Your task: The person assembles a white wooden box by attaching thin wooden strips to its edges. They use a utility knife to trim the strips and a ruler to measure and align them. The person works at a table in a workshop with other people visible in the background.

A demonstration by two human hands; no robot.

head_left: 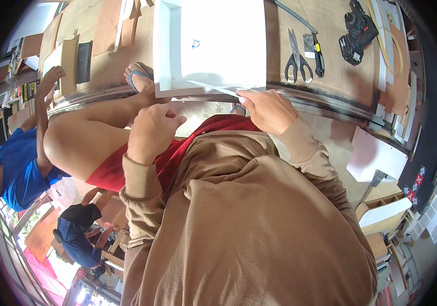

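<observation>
Right hand [268,110] pinches a white strip [212,87] over a white tray [228,48]; left hand [154,128] curls loosely, apparently empty. A light grip should leave the strip unbent.

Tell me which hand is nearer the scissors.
Right. In the picture, the right hand is below and slightly left of the scissors; the left hand is lower and much farther left.
</observation>
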